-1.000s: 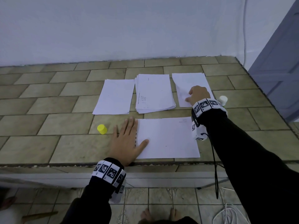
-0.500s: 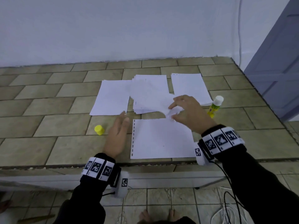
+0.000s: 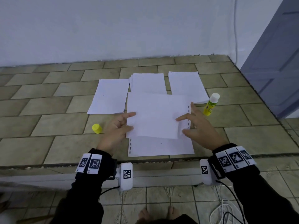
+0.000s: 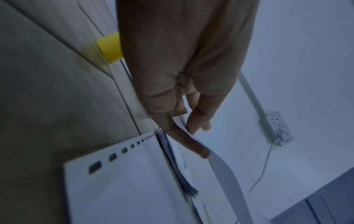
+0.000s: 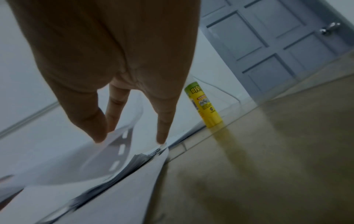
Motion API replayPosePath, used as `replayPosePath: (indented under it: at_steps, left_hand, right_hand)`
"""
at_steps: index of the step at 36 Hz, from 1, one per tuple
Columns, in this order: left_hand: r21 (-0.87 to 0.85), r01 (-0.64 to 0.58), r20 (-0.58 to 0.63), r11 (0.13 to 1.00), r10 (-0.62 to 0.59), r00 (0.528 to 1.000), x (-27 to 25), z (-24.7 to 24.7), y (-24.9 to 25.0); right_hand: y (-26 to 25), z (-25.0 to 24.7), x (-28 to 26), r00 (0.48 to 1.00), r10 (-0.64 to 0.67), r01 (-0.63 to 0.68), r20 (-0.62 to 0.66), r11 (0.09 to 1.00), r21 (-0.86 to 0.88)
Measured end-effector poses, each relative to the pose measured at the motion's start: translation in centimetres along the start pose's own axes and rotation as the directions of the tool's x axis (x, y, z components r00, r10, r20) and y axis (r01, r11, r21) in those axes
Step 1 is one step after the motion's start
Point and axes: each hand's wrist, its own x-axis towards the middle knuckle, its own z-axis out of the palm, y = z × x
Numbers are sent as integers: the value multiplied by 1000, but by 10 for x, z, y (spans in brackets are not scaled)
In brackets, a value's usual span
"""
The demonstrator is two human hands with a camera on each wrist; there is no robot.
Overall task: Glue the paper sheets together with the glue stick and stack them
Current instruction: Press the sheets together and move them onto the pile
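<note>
The yellow glue stick [image 3: 211,106] with its white tip stood uncapped on the tiled worktop [image 3: 48,110], its label lettering too blurred to read, and its yellow cap [image 3: 96,128] lay to the left. The left hand [image 3: 115,131] and right hand [image 3: 196,126] each pinched an edge of a white punched paper sheet [image 3: 155,115], fingers extended, holding it above another white sheet [image 3: 161,147] lying flat near the front edge.

The room is lit softly and evenly, with only faint shadows. The head view is bent at its edges. Both wrist views are dimmer, and the nearby paper edges are blurred.
</note>
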Motion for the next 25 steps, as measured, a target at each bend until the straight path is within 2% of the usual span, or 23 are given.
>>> replayPosePath:
  at_steps: [3,6,9,13,17,25]
  left_hand:
    - [-20,-3,13,1000,3,1000,-1,1,-3]
    - [-38,38,23,999,-37,999,-3,1,-5]
    - [-5,70,-31,998,-70,997,-4,1,-5]
    - [268,9,-115,963,22,993,-3,-3,-13]
    - [549,-70,-69,833,129,989,-3,-2,-18]
    - [724,-87,-29,684,157,987,-6,0,-23]
  right_hand:
    - [-2,-4,-3,995,81,-75,-50,990,117]
    - [-1,-6,-5,987,154,-144,-53,977,155]
    - [2,-4,-5,975,217,-206,-39,962,181]
    - [2,-1,-7,963,268,-265,-15,957,121]
    - [0,4,-10,959,284,-284,-10,959,1]
    - [3,15,-11,960,281,-279,6,954,-113]
